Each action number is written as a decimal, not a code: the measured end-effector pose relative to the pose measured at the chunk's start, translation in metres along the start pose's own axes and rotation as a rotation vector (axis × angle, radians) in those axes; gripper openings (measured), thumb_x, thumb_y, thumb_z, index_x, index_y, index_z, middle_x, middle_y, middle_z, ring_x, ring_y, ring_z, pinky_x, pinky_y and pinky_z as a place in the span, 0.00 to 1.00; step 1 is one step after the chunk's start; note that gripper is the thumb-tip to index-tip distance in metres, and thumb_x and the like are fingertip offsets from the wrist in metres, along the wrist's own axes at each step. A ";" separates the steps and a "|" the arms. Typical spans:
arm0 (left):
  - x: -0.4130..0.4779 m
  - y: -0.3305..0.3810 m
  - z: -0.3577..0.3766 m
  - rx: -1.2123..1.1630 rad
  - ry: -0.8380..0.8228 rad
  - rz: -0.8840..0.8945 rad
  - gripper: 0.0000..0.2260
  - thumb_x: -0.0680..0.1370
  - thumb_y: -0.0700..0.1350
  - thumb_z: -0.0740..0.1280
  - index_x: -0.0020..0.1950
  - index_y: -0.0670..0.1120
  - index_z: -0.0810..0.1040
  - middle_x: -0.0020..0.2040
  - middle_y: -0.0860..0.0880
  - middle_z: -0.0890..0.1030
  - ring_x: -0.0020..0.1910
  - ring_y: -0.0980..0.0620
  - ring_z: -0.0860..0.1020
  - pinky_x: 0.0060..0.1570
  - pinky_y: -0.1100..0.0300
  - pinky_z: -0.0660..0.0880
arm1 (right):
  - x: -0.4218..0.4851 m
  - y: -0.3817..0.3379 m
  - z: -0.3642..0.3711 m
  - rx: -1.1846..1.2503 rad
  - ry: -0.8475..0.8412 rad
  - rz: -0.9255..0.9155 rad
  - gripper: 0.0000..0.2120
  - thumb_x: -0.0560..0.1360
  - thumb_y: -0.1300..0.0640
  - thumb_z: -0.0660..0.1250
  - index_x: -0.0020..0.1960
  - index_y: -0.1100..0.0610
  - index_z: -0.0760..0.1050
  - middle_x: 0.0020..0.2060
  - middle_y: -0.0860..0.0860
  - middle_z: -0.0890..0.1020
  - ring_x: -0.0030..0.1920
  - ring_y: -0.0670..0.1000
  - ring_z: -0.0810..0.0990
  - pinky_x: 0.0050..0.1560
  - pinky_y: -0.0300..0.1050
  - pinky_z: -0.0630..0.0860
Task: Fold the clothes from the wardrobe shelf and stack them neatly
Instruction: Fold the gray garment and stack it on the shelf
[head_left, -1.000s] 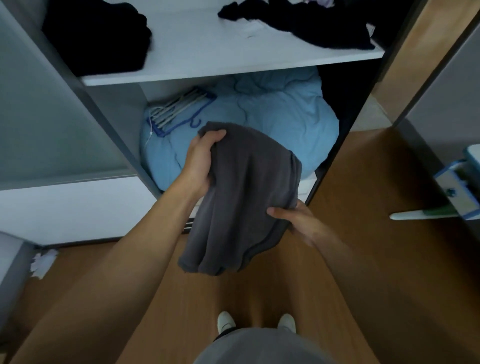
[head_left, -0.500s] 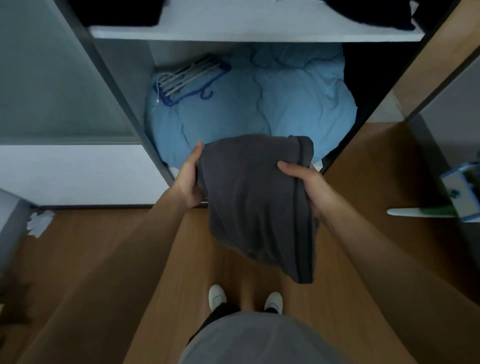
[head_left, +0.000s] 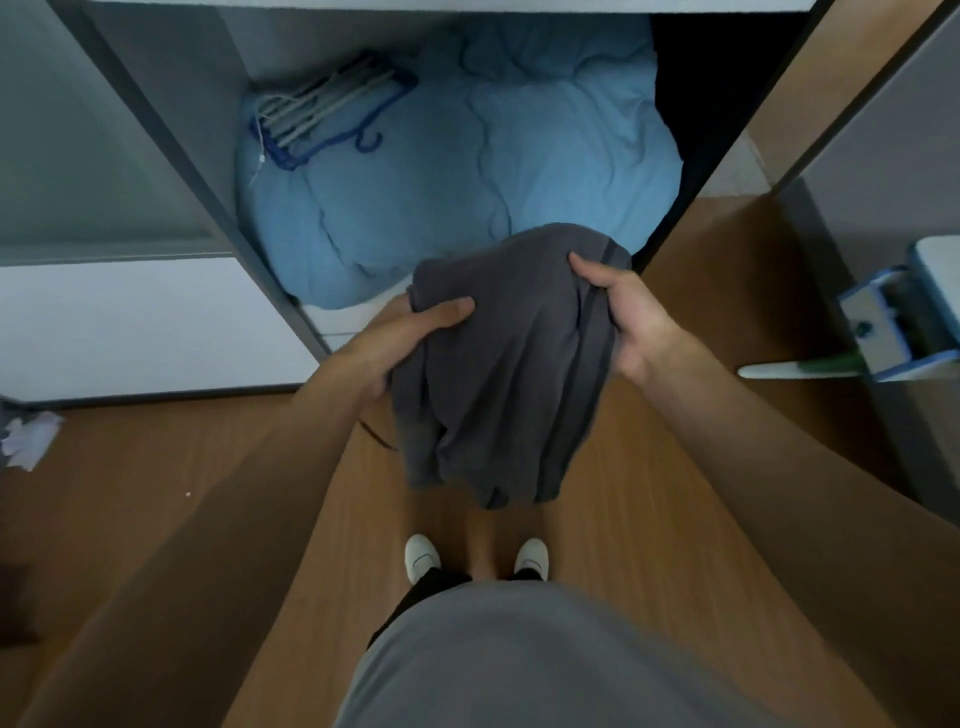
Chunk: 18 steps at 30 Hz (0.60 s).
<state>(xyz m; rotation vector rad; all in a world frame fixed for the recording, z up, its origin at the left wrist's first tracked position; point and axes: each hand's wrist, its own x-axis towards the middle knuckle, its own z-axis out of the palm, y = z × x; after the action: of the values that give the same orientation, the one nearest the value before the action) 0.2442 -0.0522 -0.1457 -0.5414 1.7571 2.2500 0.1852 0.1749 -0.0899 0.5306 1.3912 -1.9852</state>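
The brown wood floor (head_left: 649, 519) fills most of the view. A person stands on it and looks down. In front of them is a big grey wardrobe (head_left: 171, 130), and it is open. A fat, soft blue blanket (head_left: 493, 171) is stuffed into the bottom part of the wardrobe.

The dark grey cloth (head_left: 498, 374) is up in the air, in front of the wardrobe and above the floor. It is bunched up with lots of wrinkles, and its bottom part hangs down loose toward the feet.

The left hand (head_left: 400, 338) grips the left side of the cloth. Its thumb lies on top and its fingers are tucked under. The right hand (head_left: 628, 317) grips the top right edge of the cloth, with the thumb on the front and the fingers hidden behind it.

A bunch of hangers (head_left: 327, 114) with a blue one on the outside lies on top of the blanket, at the back left. Two white shoes (head_left: 422, 558) peek out below the cloth. A bit of crumpled white paper (head_left: 28, 439) sits on the floor far to the left.
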 end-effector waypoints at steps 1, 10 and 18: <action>0.002 0.008 0.005 0.091 0.060 0.059 0.16 0.71 0.47 0.77 0.57 0.49 0.82 0.53 0.51 0.86 0.56 0.50 0.84 0.53 0.59 0.80 | 0.001 0.000 0.000 -0.016 0.007 0.014 0.14 0.77 0.52 0.69 0.58 0.60 0.80 0.50 0.58 0.86 0.47 0.57 0.87 0.42 0.51 0.84; -0.008 0.058 0.042 -0.151 0.210 0.049 0.09 0.76 0.39 0.68 0.56 0.40 0.80 0.47 0.40 0.86 0.47 0.44 0.86 0.43 0.54 0.82 | 0.000 0.010 -0.028 -0.109 -0.129 -0.178 0.29 0.71 0.37 0.70 0.66 0.51 0.75 0.56 0.48 0.85 0.56 0.49 0.84 0.53 0.45 0.79; -0.009 0.067 0.024 -0.132 0.137 -0.138 0.11 0.79 0.48 0.69 0.51 0.42 0.85 0.48 0.43 0.87 0.45 0.47 0.86 0.40 0.59 0.82 | 0.001 0.045 -0.013 -0.190 -0.043 -0.351 0.20 0.74 0.61 0.74 0.65 0.56 0.77 0.56 0.50 0.85 0.56 0.49 0.84 0.55 0.41 0.80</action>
<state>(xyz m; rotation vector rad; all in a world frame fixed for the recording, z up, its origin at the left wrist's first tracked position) 0.2215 -0.0453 -0.0780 -0.8357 1.5842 2.2904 0.2160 0.1764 -0.1251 0.1637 1.7172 -2.0848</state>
